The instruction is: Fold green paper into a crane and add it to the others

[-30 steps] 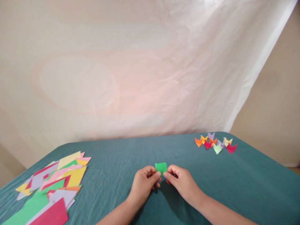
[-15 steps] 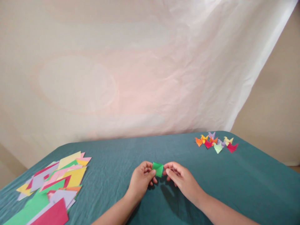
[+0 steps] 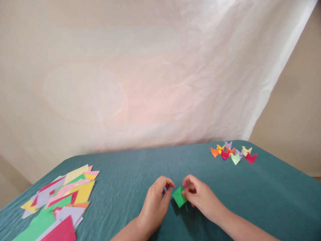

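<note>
A small folded green paper square (image 3: 179, 197) lies low over the teal tablecloth (image 3: 125, 180), between my two hands. My right hand (image 3: 200, 197) pinches its right edge with curled fingers. My left hand (image 3: 157, 201) is just left of it, fingers curled with thumb and forefinger close together; its fingertips touch or nearly touch the paper's left corner, and I cannot tell which.
A loose pile of coloured paper sheets (image 3: 60, 201) covers the table's left front. Several small folded paper figures (image 3: 233, 152) in mixed colours sit at the far right corner. A creased white backdrop (image 3: 150, 73) hangs behind the table.
The green paper has come down toward the table and turned, now held mainly by my right hand. Both hands moved lower and slightly nearer to me.
</note>
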A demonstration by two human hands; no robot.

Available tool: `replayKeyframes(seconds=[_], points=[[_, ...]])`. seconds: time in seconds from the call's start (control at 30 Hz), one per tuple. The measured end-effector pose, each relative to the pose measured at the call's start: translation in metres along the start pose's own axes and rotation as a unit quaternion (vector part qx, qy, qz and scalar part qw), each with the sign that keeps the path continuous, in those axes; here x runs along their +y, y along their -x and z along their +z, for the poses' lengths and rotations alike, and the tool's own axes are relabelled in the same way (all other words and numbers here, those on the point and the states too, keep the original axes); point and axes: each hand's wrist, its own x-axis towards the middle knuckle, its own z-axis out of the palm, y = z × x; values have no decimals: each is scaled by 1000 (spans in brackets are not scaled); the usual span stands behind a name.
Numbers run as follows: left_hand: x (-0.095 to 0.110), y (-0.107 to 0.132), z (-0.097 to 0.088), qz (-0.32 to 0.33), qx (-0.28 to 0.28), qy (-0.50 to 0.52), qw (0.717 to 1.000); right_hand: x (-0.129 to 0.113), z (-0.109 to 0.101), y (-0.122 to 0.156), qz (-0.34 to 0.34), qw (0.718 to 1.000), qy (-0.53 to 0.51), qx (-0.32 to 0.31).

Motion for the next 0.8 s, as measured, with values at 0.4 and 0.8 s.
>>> replayKeyframes(seconds=[0.4, 0.8], points=[[15, 22, 39, 228, -226, -213, 923, 25, -17, 71, -29, 961, 275, 13], [5, 40, 32, 396, -127, -385, 824, 27, -28, 80, -351, 752, 557, 27]])
